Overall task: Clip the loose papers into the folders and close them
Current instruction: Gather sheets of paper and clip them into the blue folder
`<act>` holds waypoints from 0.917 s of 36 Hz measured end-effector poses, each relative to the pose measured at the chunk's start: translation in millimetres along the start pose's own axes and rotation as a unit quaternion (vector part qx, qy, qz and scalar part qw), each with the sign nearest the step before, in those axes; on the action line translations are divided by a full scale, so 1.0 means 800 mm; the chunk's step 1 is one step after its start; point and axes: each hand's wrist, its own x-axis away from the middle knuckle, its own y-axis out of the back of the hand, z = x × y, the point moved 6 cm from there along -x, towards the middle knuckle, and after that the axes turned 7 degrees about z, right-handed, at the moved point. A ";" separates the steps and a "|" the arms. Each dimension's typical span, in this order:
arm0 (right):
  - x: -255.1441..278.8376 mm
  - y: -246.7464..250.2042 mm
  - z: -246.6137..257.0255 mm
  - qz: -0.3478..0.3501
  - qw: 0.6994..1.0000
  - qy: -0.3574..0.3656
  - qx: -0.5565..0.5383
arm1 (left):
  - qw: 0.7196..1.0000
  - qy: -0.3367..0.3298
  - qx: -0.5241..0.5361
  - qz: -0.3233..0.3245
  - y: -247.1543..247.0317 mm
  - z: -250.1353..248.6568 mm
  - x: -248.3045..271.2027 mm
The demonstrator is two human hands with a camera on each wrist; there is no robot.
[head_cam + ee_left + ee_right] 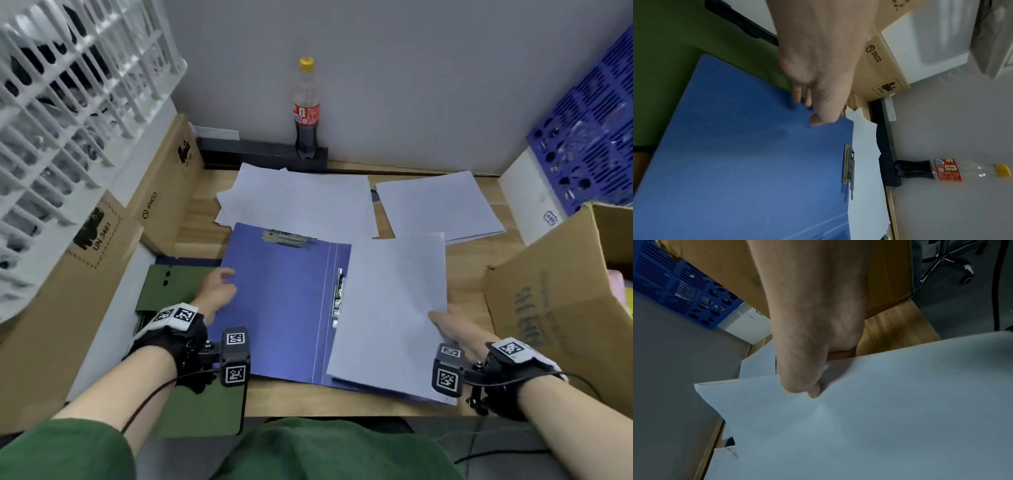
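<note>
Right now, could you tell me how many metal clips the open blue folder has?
2: one clip at the far edge of the left panel, one beside the spine. Paper may hide others.

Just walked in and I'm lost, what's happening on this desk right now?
A person is filing papers. An open blue folder lies on the desk. The right hand pinches a stack of white sheets over its right half, beside the spine clip, not yet clipped. The left hand touches the folder's left edge. More loose papers wait behind.
</note>
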 end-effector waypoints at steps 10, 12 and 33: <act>-0.029 0.016 -0.028 0.044 0.999 -0.015 -0.021 | 0.979 -0.015 -0.053 0.198 -0.142 -0.081 -0.001; -0.039 0.012 -0.032 0.051 0.998 -0.016 -0.022 | 0.976 -0.011 -0.058 0.212 -0.162 -0.092 -0.002; -0.077 0.002 -0.037 0.099 0.995 -0.002 -0.025 | 0.965 0.028 -0.087 0.246 -0.240 -0.114 -0.026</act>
